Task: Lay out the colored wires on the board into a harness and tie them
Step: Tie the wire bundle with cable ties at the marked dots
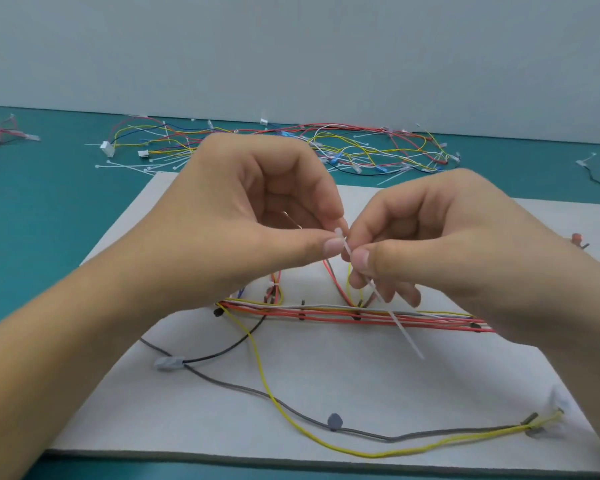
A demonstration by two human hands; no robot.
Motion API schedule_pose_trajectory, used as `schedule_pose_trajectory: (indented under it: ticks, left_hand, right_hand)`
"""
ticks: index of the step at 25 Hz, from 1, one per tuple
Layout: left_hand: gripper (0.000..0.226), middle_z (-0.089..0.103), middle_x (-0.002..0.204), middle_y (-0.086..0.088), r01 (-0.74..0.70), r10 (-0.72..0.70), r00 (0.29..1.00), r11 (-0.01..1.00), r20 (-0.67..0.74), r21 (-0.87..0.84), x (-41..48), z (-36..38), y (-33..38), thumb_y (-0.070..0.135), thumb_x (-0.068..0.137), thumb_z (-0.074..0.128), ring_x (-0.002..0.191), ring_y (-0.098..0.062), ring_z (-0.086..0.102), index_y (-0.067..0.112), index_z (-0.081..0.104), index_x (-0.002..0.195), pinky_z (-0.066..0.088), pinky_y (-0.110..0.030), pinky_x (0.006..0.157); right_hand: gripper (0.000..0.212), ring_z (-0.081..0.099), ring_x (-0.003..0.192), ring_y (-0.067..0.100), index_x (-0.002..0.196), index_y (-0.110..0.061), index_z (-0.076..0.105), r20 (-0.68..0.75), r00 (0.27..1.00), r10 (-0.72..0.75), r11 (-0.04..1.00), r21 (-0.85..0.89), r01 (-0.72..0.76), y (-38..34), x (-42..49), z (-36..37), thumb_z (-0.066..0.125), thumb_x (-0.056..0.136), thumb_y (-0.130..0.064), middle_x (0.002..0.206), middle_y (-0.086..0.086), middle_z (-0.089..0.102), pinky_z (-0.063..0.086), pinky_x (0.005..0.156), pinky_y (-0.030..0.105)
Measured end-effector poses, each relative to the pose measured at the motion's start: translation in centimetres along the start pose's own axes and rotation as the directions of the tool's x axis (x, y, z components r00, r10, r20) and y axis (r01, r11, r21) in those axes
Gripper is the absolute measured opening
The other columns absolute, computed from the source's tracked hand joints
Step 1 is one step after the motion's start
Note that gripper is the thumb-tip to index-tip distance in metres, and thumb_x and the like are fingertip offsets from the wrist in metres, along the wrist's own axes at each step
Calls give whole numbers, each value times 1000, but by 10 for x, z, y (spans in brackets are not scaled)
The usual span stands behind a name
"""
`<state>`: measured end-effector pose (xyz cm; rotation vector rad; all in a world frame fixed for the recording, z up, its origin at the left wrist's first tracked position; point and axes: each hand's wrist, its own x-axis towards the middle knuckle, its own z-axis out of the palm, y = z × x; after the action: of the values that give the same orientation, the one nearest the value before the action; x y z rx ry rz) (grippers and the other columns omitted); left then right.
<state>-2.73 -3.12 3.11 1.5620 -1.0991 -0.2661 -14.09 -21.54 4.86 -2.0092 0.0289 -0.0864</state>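
Now the tying step: the left hand point(257, 216) pinches the head of a white cable tie point(378, 289), the right hand point(430, 244) clamped on its strap just beside. Below both grips, the colored wires point(326, 311) run bundled across the board point(361, 382). Next, likely threading the tail and cinching.

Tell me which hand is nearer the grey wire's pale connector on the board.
Left. The left hand is above the pale connector; the right hand is farther right.

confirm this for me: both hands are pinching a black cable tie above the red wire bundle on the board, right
Not quite: the cable tie is white, not black. The head view shows the left hand and right hand pinching it above the red wire bundle on the board.
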Motion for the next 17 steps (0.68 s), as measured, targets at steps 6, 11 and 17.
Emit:
schedule_pose_trajectory:
  ticks: [6,11,17]
  left_hand:
    - [28,75,76,-7,125,-129,991,989,-44,-81,0,4,-5,17,65,91,65,-21,72,11,71,85,60,-28,63]
    - [21,80,77,0,100,-99,994,995,-55,28,-2,9,-2,31,74,89,70,-15,76,15,81,83,62,-31,65]
    - [16,81,81,-5,195,-195,980,981,32,1,-3,9,-5,16,72,88,77,-21,79,14,79,86,64,-29,71]
  right_hand:
    - [6,71,58,21,81,-9,72,-49,999,-9,1000,-10,9,3,1,10,74,82,-3,71,8,76,51,51,28]
    - [16,77,65,28,82,-7,67,-95,995,-31,999,31,34,-2,-1,4,69,89,7,71,11,75,57,52,33]
    - [16,75,63,25,78,-8,69,-188,979,-83,996,12,87,-5,-1,8,73,83,7,68,11,74,59,55,36]
